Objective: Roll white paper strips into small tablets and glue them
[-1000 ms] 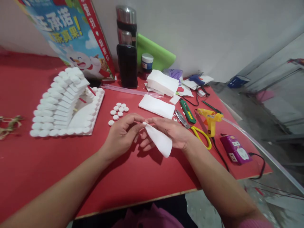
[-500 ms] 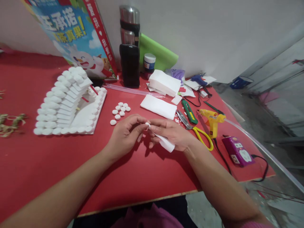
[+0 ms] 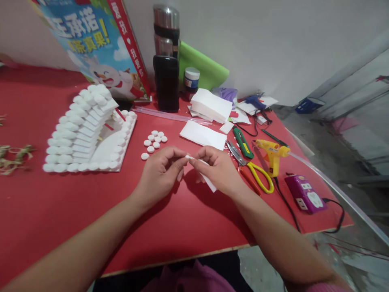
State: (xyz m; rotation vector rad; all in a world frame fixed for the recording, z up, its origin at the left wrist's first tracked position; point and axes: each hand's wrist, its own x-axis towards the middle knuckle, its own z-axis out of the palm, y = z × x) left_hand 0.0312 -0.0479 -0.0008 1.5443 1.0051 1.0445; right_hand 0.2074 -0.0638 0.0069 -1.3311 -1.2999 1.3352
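Note:
Near the middle of the red table, my left hand (image 3: 161,170) pinches the rolled end of a white strip (image 3: 209,181). My right hand (image 3: 217,168) holds the same strip, its thumb and fingers meeting my left fingertips at the roll; the strip's tail hangs out below the right palm. Several round white pieces (image 3: 150,149) lie just beyond my left hand. To the left stands a white model (image 3: 103,150) with steps and rows of white rounded pieces. A folded white sheet (image 3: 203,134) lies behind my right hand.
Scissors (image 3: 261,177), a green cutter (image 3: 242,142), a yellow glue gun (image 3: 272,152) and a purple power box (image 3: 304,194) lie on the right. At the back stand a black phone (image 3: 166,83), a metal flask (image 3: 166,20), a jar (image 3: 191,78) and a printed box (image 3: 100,44).
My right hand has turned and its fingers have curled in more around the strip. The strip's tail has shifted slightly left, and red handles beside the scissors now show.

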